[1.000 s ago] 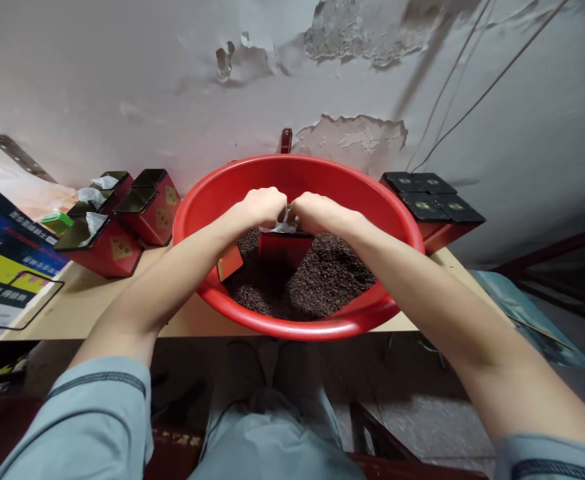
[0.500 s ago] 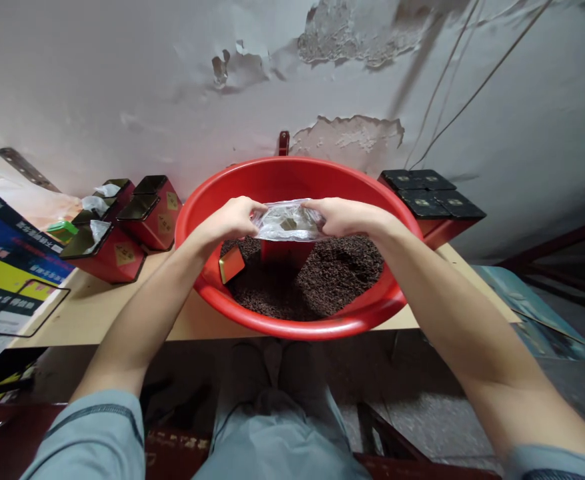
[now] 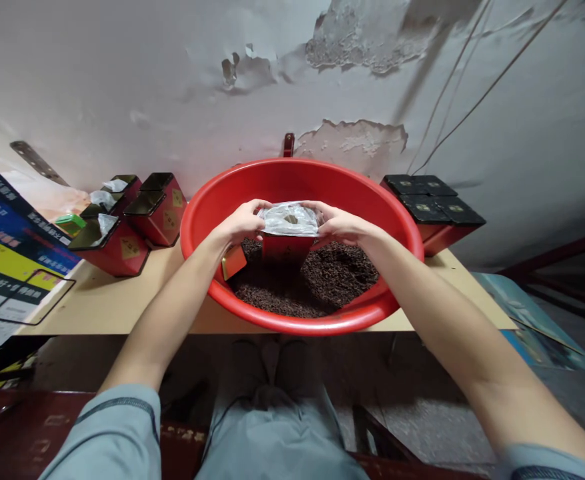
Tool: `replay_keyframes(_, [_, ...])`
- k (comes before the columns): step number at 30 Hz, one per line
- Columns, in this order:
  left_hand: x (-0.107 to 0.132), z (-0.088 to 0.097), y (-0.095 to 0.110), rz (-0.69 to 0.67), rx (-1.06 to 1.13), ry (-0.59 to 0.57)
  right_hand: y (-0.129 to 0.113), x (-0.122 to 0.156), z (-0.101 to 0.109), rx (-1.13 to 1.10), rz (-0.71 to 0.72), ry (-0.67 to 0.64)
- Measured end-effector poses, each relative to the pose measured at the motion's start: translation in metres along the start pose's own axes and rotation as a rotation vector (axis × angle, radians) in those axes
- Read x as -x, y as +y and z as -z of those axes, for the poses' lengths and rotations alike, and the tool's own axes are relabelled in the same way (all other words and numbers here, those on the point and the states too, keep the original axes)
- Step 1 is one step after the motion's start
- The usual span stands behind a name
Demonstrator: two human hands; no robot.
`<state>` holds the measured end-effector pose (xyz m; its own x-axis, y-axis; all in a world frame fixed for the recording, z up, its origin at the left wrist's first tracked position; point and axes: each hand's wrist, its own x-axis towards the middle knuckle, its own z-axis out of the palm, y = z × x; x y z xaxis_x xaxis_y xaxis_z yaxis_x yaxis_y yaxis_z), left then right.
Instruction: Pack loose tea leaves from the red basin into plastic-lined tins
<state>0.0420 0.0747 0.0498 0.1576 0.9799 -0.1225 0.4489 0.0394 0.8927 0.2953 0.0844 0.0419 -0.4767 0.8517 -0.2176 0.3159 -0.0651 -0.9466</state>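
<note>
A big red basin [image 3: 392, 213] on the table holds a heap of dark loose tea [image 3: 337, 273]. A red tin [image 3: 286, 248] stands upright in the tea at the middle. Over its mouth lies a clear plastic bag [image 3: 290, 220], pulled wide. My left hand [image 3: 239, 223] pinches the bag's left edge and my right hand [image 3: 339, 223] pinches its right edge, both closed on it. A small gold-sided tin lid [image 3: 233, 262] lies tilted in the tea just left of the tin.
Several red tins [image 3: 122, 250] with plastic liners stand left of the basin, a green box [image 3: 70, 223] behind them. Black-lidded tins [image 3: 435, 207] are stacked at the right. Printed cardboard [image 3: 7, 260] lies at the far left. A peeling wall is close behind.
The bag, bunched between my hands above the tin a second ago, is now spread open and lowered onto the tin's mouth. My hands have moved apart to its edges.
</note>
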Motion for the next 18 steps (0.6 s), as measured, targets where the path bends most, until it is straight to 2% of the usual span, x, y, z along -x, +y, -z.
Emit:
replay_keyframes(3, [0.0, -0.005, -0.001, 0.028, 0.097, 0.043, 0.001, 0.002, 0.001, 0.019, -0.001, 0.002])
replay_keyframes(7, [0.003, -0.008, -0.002, 0.009, 0.099, 0.141, -0.011, 0.001, -0.001, 0.235, -0.052, 0.072])
replay_keyframes(10, [0.006, -0.007, -0.005, -0.124, -0.034, 0.283, -0.03, -0.001, -0.005, 0.528, -0.113, 0.126])
replay_keyframes(13, [0.009, -0.003, -0.008, -0.3, -0.242, 0.408, -0.049, 0.0, -0.01, 0.769, -0.11, 0.125])
replay_keyframes(15, [0.012, -0.001, -0.009, -0.361, -0.38, 0.419, -0.058, 0.0, -0.012, 0.826, -0.108, 0.141])
replay_keyframes(18, [0.017, 0.0, -0.009, -0.361, -0.495, 0.406, -0.064, 0.002, -0.013, 0.865, -0.135, 0.159])
